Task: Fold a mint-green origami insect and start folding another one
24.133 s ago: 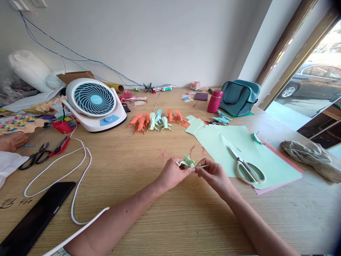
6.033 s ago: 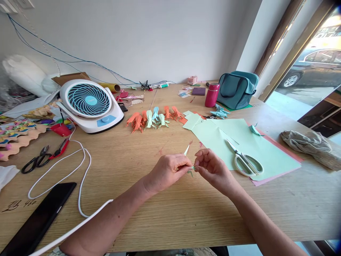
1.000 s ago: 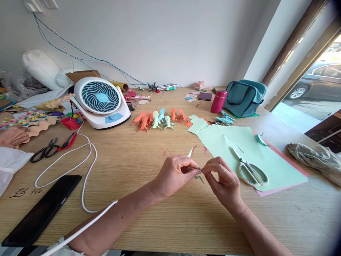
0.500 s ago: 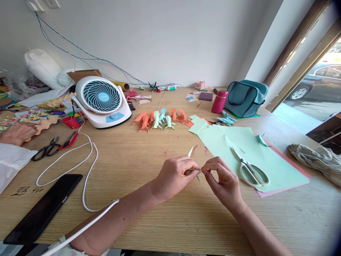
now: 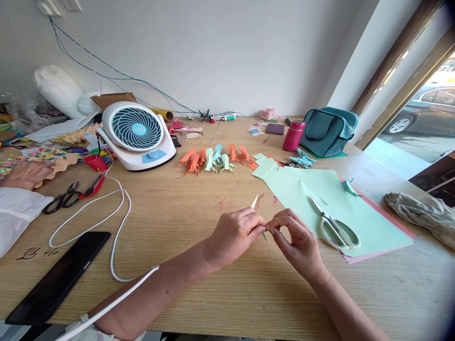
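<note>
A small piece of folded pale green paper [image 5: 255,201] is pinched in my left hand [image 5: 232,235], its pointed end sticking up past the knuckles and another tip showing below the fingers. My fingers cover most of it. Thumb and forefinger of my right hand [image 5: 296,241] close on the same paper's right end, touching the left fingertips. Beyond the hands stand several folded paper figures, among them an orange one [image 5: 192,163], a pale green one [image 5: 209,160] and a blue one [image 5: 217,152]. White-handled scissors [image 5: 336,229] lie right of my right hand on pale green sheets [image 5: 373,227].
A white fan [image 5: 137,135], a black phone [image 5: 59,279], a white cable [image 5: 130,203] and black scissors [image 5: 64,199] are on the left. Another person's hand [image 5: 26,174] rests at far left. A pink bottle [image 5: 293,136] and teal bag [image 5: 329,132] stand at back right.
My fingertips have shifted very slightly on the folded paper, with the left thumb and forefinger drawn closer together. Nothing else has visibly moved on the table.
</note>
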{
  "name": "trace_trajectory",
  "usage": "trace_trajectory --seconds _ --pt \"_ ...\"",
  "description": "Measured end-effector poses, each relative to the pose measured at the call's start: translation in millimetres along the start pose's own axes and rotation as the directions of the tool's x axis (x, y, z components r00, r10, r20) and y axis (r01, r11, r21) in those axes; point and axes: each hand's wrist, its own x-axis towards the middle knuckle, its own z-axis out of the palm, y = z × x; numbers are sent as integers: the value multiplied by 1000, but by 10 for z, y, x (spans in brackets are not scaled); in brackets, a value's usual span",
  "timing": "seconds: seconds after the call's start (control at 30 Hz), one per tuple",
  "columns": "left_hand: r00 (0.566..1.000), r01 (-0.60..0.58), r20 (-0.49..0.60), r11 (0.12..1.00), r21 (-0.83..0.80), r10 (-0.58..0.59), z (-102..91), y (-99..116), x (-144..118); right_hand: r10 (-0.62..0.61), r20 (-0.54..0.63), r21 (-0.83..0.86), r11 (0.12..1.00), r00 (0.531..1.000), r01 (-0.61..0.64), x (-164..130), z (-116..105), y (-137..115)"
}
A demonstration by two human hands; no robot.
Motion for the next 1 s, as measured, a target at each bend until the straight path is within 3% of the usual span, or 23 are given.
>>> trace_trajectory --seconds 0.43,0.6,1.0 --pt "1000 -15 23 998 65 14 30 17 -11 -64 25 -94 993 998 66 -14 29 -19" --pt "999 14 44 999 39 -16 38 1 -5 -17 -29 -70 997 999 15 -41 6 25" --pt "1000 5 0 997 71 -5 70 -12 -17 -29 -1 -89 996 1000 29 12 23 -7"
